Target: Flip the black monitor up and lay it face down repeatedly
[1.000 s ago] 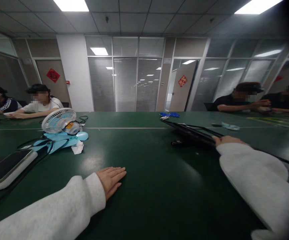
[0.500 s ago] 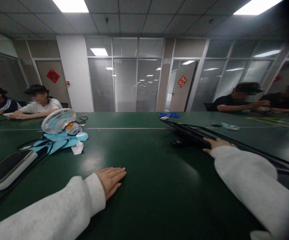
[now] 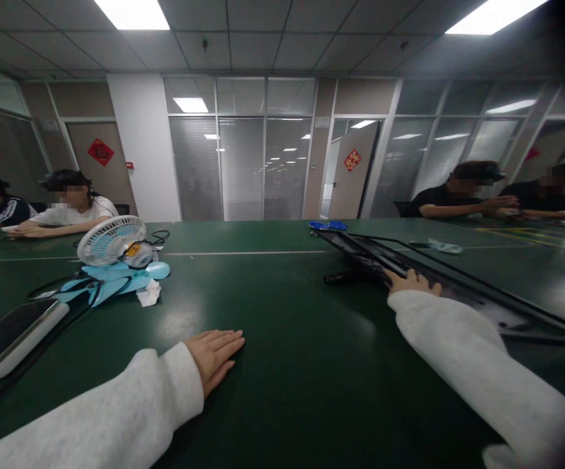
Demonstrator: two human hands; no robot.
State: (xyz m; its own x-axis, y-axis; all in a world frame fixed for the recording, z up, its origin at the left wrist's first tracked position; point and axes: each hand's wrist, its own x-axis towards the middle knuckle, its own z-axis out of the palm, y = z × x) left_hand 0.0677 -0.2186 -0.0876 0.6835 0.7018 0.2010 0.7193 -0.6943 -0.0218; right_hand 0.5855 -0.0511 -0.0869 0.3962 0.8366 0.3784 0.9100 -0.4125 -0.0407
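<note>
My left hand (image 3: 216, 354) lies flat, palm down, on the green table (image 3: 282, 397), its fingers stretched out together and holding nothing. At the right, my right hand (image 3: 413, 284) grips the near side of a long black object (image 3: 478, 306) with thin rods or edges and a dark glossy panel; its exact kind I cannot make out. A short black handle-like piece (image 3: 341, 278) sticks out to the left from under it. Some of the right fingertips are hidden against the object.
Left of my hands are a white fan (image 3: 111, 241), light-blue fan blades (image 3: 111, 283), crumpled tissue (image 3: 149, 293) and a white-edged device (image 3: 15, 342) with a black cable. Blue cloth-like items (image 3: 328, 226) lie farther back. Several people sit along the table's sides.
My right hand and the black object have shifted left, and the glossy panel shows more. The left hand stays flat in place. The whole view has moved slightly.
</note>
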